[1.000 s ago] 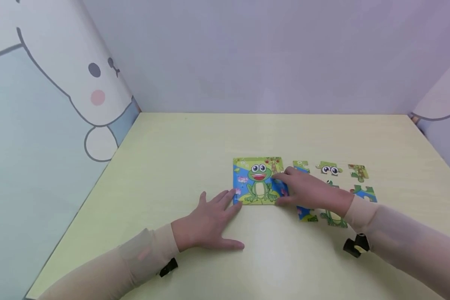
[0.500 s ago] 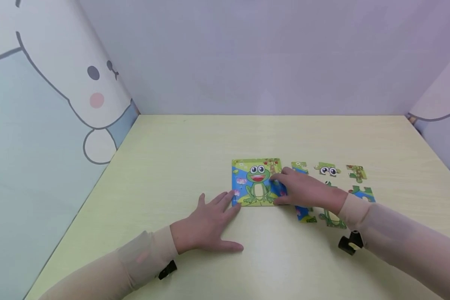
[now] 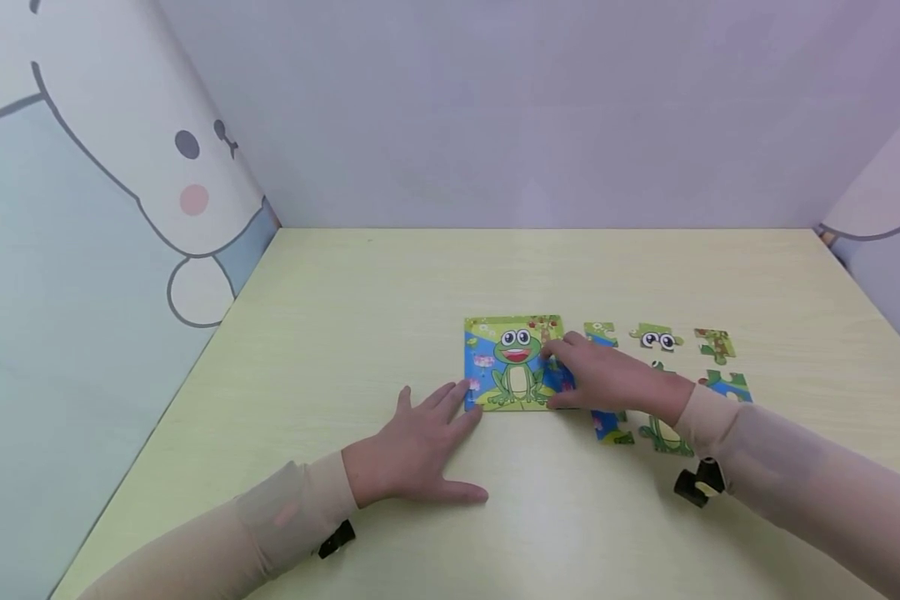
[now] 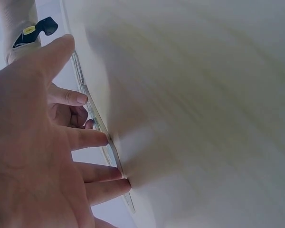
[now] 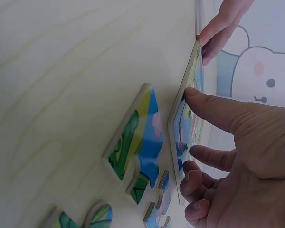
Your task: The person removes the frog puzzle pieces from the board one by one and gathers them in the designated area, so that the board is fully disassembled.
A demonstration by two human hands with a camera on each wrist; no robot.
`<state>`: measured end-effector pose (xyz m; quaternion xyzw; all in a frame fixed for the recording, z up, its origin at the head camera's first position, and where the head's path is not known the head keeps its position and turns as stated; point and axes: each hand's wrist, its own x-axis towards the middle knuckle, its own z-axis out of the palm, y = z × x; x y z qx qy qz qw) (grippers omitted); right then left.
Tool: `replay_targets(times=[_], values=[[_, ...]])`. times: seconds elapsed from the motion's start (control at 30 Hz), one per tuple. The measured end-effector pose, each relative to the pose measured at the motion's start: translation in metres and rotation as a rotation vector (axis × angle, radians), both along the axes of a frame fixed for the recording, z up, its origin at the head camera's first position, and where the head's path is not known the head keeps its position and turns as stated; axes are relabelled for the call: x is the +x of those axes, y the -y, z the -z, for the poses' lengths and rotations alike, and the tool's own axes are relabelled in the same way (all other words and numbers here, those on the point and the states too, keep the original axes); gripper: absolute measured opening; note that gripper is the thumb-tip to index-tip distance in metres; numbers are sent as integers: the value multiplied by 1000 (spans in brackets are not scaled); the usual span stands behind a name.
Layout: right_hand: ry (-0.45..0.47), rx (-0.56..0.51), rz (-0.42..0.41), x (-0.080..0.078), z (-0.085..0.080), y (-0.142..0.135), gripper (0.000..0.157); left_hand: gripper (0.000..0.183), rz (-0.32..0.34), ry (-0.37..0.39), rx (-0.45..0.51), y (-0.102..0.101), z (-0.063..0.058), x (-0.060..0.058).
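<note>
A square frog-picture puzzle board point(image 3: 506, 392) lies flat on the table. My left hand point(image 3: 417, 450) is spread palm down at its lower left corner, fingertips right at the edge in the left wrist view, thumb stretched out on the table. From the other side my right hand point(image 3: 607, 375) reaches over the board's right part. In the right wrist view, its thumb point(image 5: 213, 107) touches near the board's front edge and the index finger point(image 5: 213, 156) extends to the board, other fingers loosely bent. Nothing shows gripped between them. The hand covers the board's right edge.
Several loose puzzle pieces lie right of the board, including one with frog eyes point(image 3: 656, 337), a corner piece with a tree point(image 3: 716, 343) and a frog-body piece point(image 3: 669, 437) partly under the right arm. Cartoon-printed walls point(image 3: 540, 117) enclose the pale table point(image 3: 375, 283).
The hands and the board hold nearly the same places as before. Only a slight shift of the whole head view shows, and the right forearm sits marginally further left.
</note>
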<state>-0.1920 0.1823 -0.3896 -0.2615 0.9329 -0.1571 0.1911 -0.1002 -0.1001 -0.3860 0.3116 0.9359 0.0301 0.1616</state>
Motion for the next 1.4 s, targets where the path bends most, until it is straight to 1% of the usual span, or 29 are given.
replay_targets(times=[0.07, 0.33, 0.47, 0.63, 0.77, 0.93, 1.07, 1.17, 1.23, 1.4], values=[[3, 7, 11, -1, 0, 0, 63, 99, 0, -1, 1, 0, 0, 0], [69, -4, 37, -6, -2, 2, 60, 98, -1, 2, 4, 0, -1, 1], [61, -25, 54, -5, -3, 3, 57, 99, -1, 3, 0, 0, 0, 0], [27, -44, 62, -1, -3, 4, 51, 99, 1, 2, -4, 0, 0, 0], [17, -80, 60, 0, -2, 2, 48, 99, 0, 3, -4, 0, 1, 0], [68, -155, 61, 1, 2, -4, 40, 99, -3, 7, -3, 0, 1, 0], [79, -220, 27, 3, 1, -18, 30, 99, 2, 4, -5, 0, 1, 0], [118, -235, 12, 6, -5, -37, 25, 99, 6, 0, -8, -1, 1, -1], [163, -216, 8, 7, -11, -52, 24, 99, 5, 2, -11, -1, 1, -1], [255, -115, 15, 7, -22, -95, 27, 99, -3, 18, -14, 0, 0, -2]])
